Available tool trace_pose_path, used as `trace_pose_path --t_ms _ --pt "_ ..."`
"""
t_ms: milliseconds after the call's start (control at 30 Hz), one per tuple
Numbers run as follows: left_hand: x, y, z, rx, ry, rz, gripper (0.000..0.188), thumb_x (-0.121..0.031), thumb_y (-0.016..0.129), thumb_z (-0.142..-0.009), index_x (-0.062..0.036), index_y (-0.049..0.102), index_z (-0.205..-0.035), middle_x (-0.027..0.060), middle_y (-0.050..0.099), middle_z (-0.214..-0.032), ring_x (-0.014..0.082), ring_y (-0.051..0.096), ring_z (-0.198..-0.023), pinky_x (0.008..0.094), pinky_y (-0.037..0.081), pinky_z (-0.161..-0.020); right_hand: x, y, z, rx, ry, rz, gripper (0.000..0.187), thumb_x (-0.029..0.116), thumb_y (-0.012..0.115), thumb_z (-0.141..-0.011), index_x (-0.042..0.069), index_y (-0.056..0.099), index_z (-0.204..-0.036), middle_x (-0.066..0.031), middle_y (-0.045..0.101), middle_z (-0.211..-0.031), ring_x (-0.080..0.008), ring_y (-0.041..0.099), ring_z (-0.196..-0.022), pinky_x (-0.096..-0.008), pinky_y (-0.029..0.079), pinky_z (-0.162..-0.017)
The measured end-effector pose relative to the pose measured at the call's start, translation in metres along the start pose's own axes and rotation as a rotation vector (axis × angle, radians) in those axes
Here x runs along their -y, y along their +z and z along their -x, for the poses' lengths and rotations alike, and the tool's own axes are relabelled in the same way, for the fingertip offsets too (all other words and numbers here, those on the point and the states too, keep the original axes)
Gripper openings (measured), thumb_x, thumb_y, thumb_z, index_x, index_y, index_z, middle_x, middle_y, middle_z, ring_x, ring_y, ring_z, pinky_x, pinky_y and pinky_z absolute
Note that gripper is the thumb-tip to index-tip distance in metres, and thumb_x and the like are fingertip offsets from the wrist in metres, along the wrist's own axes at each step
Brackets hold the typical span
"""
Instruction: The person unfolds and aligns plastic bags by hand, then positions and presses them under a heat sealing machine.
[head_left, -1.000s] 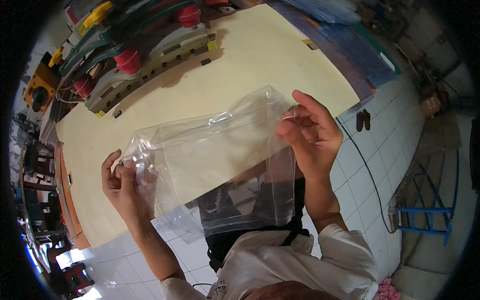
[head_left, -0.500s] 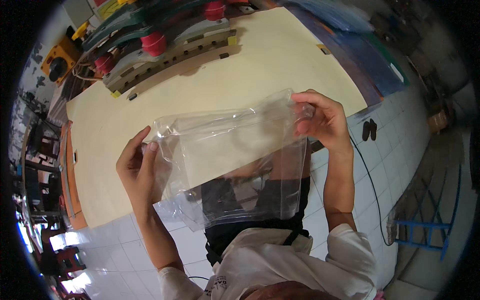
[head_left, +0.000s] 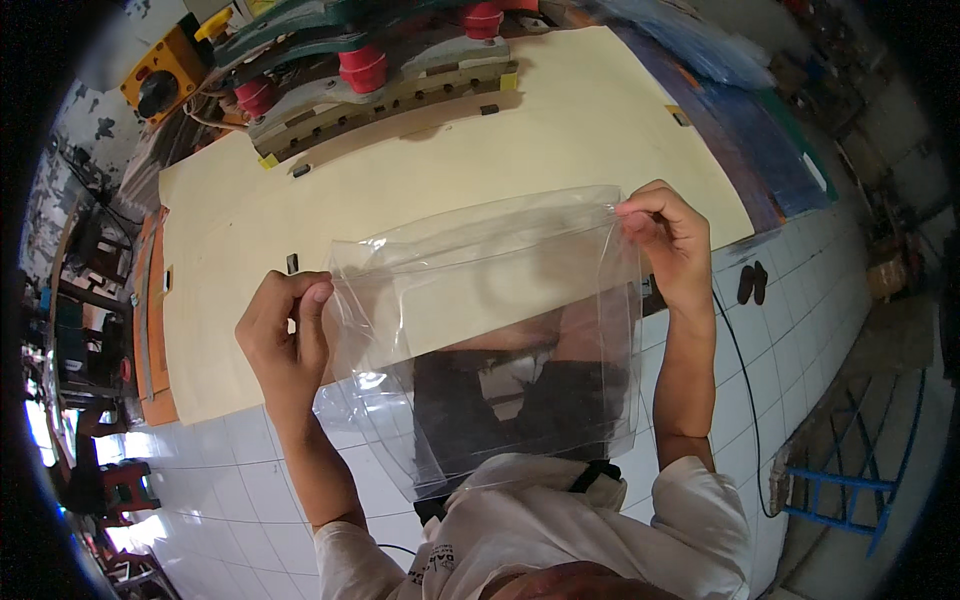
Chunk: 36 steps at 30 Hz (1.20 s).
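Between my two hands hangs a clear plastic bag point(head_left: 500, 330), stretched by its upper corners. My left hand point(head_left: 285, 325) pinches the upper left corner between thumb and fingers. At the upper right corner, my right hand point(head_left: 672, 240) grips the edge in a similar pinch. The upper part of the bag lies over the cream table surface point(head_left: 240, 220), and its lower part hangs in front of my dark shorts. Wrinkles and glare show along its left side.
A machine bar with red cylinders point(head_left: 362, 70) spans the table's far left. Beside it stands a yellow box with a black knob point(head_left: 158, 92). Blue plastic sheets point(head_left: 735, 140) lie at the right. Sandals point(head_left: 752, 284) and a blue metal frame point(head_left: 850, 480) rest on the floor.
The bag is spread flatter, its top edge straighter. My right hand has shifted slightly to the right and now pinches the corner. The view has shifted, moving the table and machine rightward in the picture.
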<state>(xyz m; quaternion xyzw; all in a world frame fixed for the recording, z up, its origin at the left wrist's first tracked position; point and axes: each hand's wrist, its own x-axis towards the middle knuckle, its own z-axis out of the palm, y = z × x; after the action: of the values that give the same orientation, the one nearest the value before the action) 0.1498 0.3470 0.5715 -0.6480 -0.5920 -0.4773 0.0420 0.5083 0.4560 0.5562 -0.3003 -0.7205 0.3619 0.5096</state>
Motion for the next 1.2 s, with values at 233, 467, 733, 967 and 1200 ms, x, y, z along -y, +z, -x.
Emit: trace_pose_path --t_ms 233,467,733,967,1200 --pt "0.006 -0.003 0.002 0.003 0.211 0.118 0.010 -0.006 0.067 -0.089 -0.0004 0.062 -0.083 0.0201 0.068 -0.109 0.0336 0.068 -0.098 0.0392 0.048 -0.097 -0.006 0.014 -0.003 -0.087 -0.192 -0.033 0.012 -0.010 0.058 -0.092 -0.001 0.063 -0.098 -0.0140 0.063 -0.118 -0.0204 0.059 -0.107 -0.0348 0.046 -0.099" --pt "0.023 -0.006 0.020 0.144 0.022 0.424 0.016 -0.010 0.065 -0.094 0.0014 0.058 -0.087 0.0259 0.058 -0.131 0.0335 0.064 -0.115 0.0473 0.049 -0.102 -0.017 0.012 0.003 -0.081 -0.164 -0.102 0.014 0.016 0.056 -0.102 0.002 0.058 -0.105 -0.0172 0.063 -0.121 -0.0227 0.060 -0.110 -0.0391 0.046 -0.102" --pt "-0.024 0.006 0.017 0.240 -0.374 1.296 0.057 -0.034 0.059 -0.100 0.0040 0.043 -0.139 0.0254 0.061 -0.124 0.0387 0.067 -0.105 0.0464 0.055 -0.094 -0.029 -0.002 -0.001 -0.274 -0.162 -0.413 0.015 0.019 0.054 -0.103 0.004 0.057 -0.106 -0.0172 0.059 -0.124 -0.0249 0.057 -0.116 -0.0503 0.052 -0.098" --pt "-0.072 0.012 0.004 0.198 -0.523 1.317 0.041 -0.007 0.068 -0.091 0.0062 0.054 -0.127 0.0193 0.070 -0.099 0.0257 0.073 -0.079 0.0351 0.064 -0.064 -0.053 -0.023 -0.006 -0.186 0.054 -0.553 0.013 0.016 0.049 -0.104 0.007 0.058 -0.106 -0.0156 0.059 -0.127 -0.0262 0.055 -0.121 -0.0507 0.049 -0.101" --pt "-0.088 0.009 0.000 0.160 -0.484 1.286 0.034 -0.004 0.068 -0.091 0.0068 0.058 -0.121 0.0177 0.070 -0.089 0.0242 0.073 -0.076 0.0306 0.062 -0.058 -0.058 -0.025 -0.006 -0.184 0.180 -0.658 0.014 0.017 0.049 -0.105 0.007 0.058 -0.106 -0.0150 0.060 -0.126 -0.0246 0.056 -0.120 -0.0496 0.050 -0.102"
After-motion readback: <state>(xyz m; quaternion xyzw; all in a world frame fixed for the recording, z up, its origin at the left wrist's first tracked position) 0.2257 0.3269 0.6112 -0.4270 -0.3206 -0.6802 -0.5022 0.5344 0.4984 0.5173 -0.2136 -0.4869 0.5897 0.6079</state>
